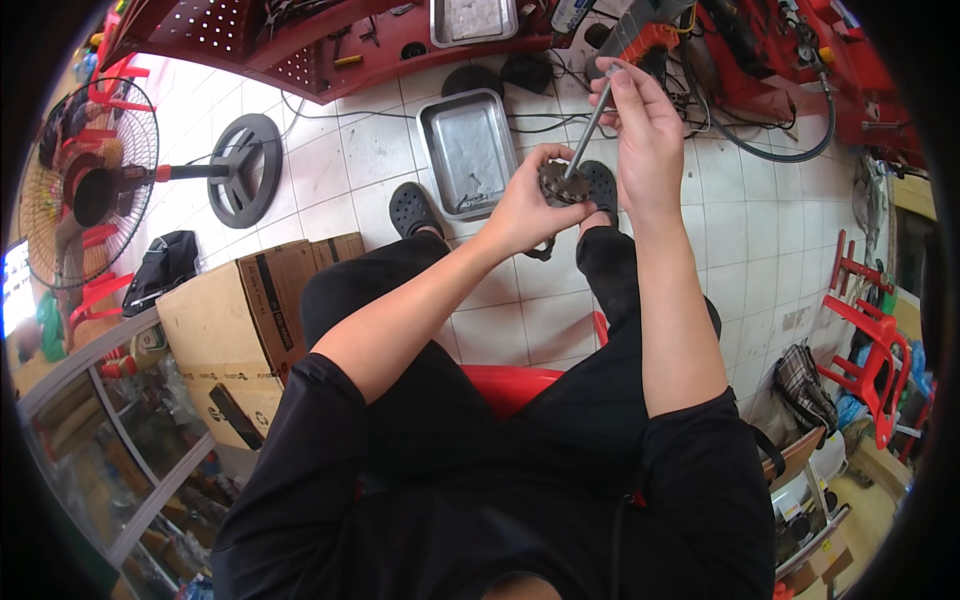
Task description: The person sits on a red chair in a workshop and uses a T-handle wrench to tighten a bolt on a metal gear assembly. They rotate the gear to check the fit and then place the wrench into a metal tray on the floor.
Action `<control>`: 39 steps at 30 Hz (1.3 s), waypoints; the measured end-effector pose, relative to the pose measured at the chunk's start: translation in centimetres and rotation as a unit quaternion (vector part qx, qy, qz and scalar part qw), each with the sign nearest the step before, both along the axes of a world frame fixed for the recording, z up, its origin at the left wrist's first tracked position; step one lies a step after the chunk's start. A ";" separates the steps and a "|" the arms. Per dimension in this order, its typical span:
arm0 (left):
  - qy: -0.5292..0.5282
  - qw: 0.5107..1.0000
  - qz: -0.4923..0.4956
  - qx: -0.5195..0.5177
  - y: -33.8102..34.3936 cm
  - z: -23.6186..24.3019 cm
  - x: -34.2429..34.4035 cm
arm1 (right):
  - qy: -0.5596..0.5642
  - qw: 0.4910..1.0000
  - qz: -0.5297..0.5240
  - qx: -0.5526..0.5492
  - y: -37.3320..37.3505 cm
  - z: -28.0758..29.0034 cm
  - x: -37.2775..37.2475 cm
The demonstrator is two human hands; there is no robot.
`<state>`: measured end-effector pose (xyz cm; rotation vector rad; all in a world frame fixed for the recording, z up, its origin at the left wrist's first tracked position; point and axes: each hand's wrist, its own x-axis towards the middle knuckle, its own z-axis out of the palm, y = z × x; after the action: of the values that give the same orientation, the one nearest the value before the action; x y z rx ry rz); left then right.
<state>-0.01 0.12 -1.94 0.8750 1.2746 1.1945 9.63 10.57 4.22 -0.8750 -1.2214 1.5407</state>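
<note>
My left hand [522,205] grips a dark round toothed metal part [562,183], like a small gear, held above my knees. My right hand [645,125] holds a thin grey metal rod tool [592,130] by its upper end; the tool slants down and its tip rests in the middle of the gear. I sit on a red plastic stool [510,385] in black clothes and black clogs.
A metal tray [468,148] with small parts lies on the white tiled floor ahead of my feet. A standing fan [85,185] lies at the left, a cardboard box [235,320] beside my left leg. Red shelving [300,45], hoses and red chairs [875,350] ring the space.
</note>
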 end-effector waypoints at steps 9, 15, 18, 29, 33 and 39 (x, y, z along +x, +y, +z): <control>-0.337 0.927 -0.119 -0.114 -0.5 0.7 -0.1 | -0.055 0.996 -0.017 -0.071 0.0 0.0 0.0; -0.414 0.890 -0.145 -0.122 -1.0 0.8 0.0 | -0.037 0.993 0.006 -0.116 0.8 -1.2 0.6; -0.420 0.888 -0.141 -0.119 -1.0 0.8 0.2 | -0.029 0.988 0.011 -0.152 0.9 -1.1 0.7; -0.221 0.970 -0.081 -0.068 -0.7 0.6 0.6 | 0.034 0.988 0.055 -0.143 0.4 0.1 0.4; -0.180 0.981 -0.049 -0.058 -0.6 1.0 0.6 | 0.028 0.991 0.029 -0.127 0.3 0.6 0.3; -0.109 0.993 -0.040 -0.023 -0.6 0.9 0.8 | 0.025 0.996 0.011 -0.086 -0.3 0.7 0.0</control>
<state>0.77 -0.49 -1.05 0.7330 1.0764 1.1592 9.67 10.30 4.95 -0.9308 -1.0758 1.6947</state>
